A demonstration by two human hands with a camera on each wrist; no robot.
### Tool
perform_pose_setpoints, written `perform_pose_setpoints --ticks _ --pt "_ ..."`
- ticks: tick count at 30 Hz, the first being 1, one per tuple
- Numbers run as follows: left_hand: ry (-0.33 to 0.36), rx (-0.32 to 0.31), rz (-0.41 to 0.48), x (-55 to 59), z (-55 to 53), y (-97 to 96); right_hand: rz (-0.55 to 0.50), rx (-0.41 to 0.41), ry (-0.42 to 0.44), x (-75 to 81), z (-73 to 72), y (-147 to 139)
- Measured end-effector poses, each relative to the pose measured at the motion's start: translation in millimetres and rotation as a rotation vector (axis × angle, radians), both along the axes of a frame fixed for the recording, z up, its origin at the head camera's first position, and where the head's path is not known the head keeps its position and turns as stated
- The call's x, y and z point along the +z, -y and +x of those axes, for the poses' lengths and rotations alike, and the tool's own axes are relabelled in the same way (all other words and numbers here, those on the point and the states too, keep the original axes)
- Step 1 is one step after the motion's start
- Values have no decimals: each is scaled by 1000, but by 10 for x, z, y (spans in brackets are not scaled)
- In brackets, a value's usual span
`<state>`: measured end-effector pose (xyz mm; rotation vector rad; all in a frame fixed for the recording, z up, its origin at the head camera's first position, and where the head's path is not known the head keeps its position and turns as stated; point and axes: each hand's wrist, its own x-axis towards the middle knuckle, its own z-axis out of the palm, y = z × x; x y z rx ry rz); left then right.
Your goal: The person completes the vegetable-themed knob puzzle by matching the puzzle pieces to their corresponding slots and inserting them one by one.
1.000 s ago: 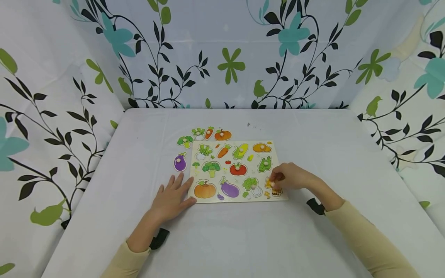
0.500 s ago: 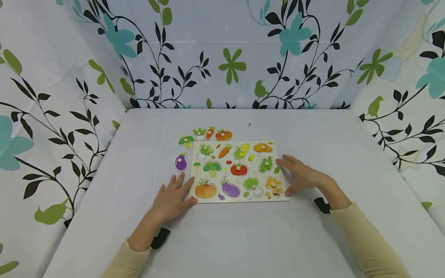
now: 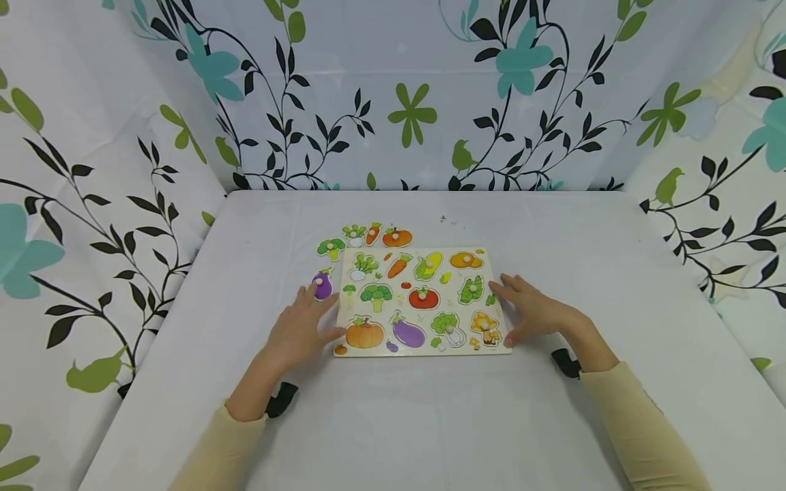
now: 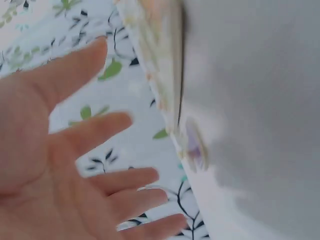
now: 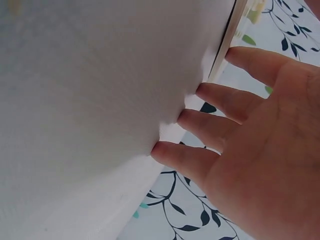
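A wooden vegetable puzzle board (image 3: 399,286) lies flat on the white table. My left hand (image 3: 299,327) hovers at its left edge with fingers spread, fingertips close to the purple eggplant piece (image 3: 323,285). In the left wrist view the left hand (image 4: 75,150) holds nothing, and the eggplant piece (image 4: 196,145) lies beyond the fingertips. At the board's right edge, my right hand (image 3: 534,310) rests with extended fingers. In the right wrist view, fingertips of the right hand (image 5: 250,135) touch the white cloth beside the board's side (image 5: 229,42). Mushroom (image 3: 485,327) and bok choy (image 3: 448,329) pieces sit in the board.
Behind the board's upper left lie loose broccoli (image 3: 331,248), radish (image 3: 354,235), carrot (image 3: 372,233) and pumpkin (image 3: 397,237) pieces. A patterned curtain (image 3: 368,95) stands along the back and both sides of the white table (image 3: 430,423).
My right hand has let go of the mushroom piece and moved to the board's right edge. My left hand has lifted from the board's left edge and moved toward the eggplant piece.
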<state>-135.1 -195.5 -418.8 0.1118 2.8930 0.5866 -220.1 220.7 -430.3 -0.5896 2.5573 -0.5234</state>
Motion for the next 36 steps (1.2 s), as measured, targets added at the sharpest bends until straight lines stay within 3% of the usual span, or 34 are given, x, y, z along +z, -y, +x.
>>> perform_pose_setpoints --ticks 5,7,11,16,20,29,33,36 --pt "-140 200 106 134 -324 160 -18 -8 -1 -20 3 -16" --pt "-145 254 138 139 -452 236 -22 -5 -1 -30 -1 -25" --pt "-28 289 168 91 -658 333 -35 1 1 -38 -10 -33" --pt "69 263 214 -49 -816 377 -34 -3 -5 -46 -14 -40" --pt "64 250 243 -126 -875 380 -36 -9 -6 -56 -16 -51" --pt "34 229 259 -171 -901 395 -36 -15 0 -32 -9 -43" --pt "-13 215 230 -157 -892 381 -35 -16 4 -24 -4 -38" --pt "-58 215 208 -80 -851 325 -38 -14 7 -19 -4 -35"
